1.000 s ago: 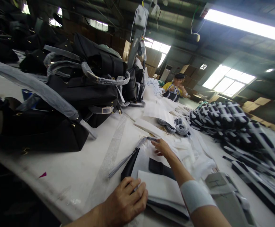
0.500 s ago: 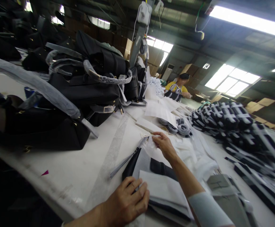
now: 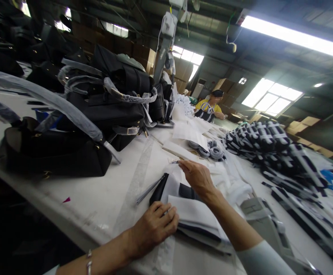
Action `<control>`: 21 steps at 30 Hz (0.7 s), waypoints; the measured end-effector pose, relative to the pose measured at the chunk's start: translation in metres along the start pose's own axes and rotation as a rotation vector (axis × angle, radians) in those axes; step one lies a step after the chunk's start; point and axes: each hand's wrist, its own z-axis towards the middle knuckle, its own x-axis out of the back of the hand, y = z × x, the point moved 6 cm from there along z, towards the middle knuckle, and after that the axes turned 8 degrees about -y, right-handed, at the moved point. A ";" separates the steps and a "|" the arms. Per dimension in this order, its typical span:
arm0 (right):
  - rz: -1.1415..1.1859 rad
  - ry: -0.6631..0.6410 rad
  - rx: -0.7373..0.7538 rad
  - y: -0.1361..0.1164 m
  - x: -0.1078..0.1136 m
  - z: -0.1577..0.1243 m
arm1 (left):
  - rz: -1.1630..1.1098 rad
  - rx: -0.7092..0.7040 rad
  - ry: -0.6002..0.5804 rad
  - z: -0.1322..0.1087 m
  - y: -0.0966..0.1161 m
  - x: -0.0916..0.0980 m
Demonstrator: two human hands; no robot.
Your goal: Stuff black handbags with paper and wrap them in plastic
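A flat, folded black bag piece (image 3: 158, 191) lies on the table in front of me, with white foam sheet (image 3: 196, 210) wrapped over and inside it. My left hand (image 3: 156, 225) has its fingers curled over the near left edge of this bundle, gripping it. At the far end, my right hand (image 3: 196, 177) is closed in a pinch, with a small greyish tip showing at its fingertips; what it holds is too small to name. A thin grey strap (image 3: 149, 189) sticks out to the left of the bundle.
Black handbags (image 3: 66, 152) with plastic-wrapped handles are piled at left on the white table (image 3: 106, 202). Grey tape rolls (image 3: 216, 152) and white sheets lie beyond the bundle. A grey tape dispenser-like block (image 3: 253, 210) and stacked black-and-white straps (image 3: 266, 137) stand right. A person (image 3: 212, 107) works behind.
My right hand has turned over the bundle's far end, its fingers now closed in a pinch. The left hand stays on the near edge. The whole view has shifted slightly.
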 end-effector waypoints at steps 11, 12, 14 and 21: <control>0.425 0.141 0.129 -0.040 0.000 -0.071 | -0.025 0.013 0.010 -0.001 -0.001 -0.005; 0.406 0.171 0.119 -0.034 0.000 -0.077 | -0.025 0.008 0.012 -0.001 -0.001 -0.004; 0.360 0.229 0.075 -0.013 0.000 -0.081 | -0.021 -0.002 0.014 -0.001 -0.001 -0.002; 0.237 -0.011 -0.194 0.051 -0.025 -0.037 | 0.018 0.001 -0.014 -0.004 0.000 -0.006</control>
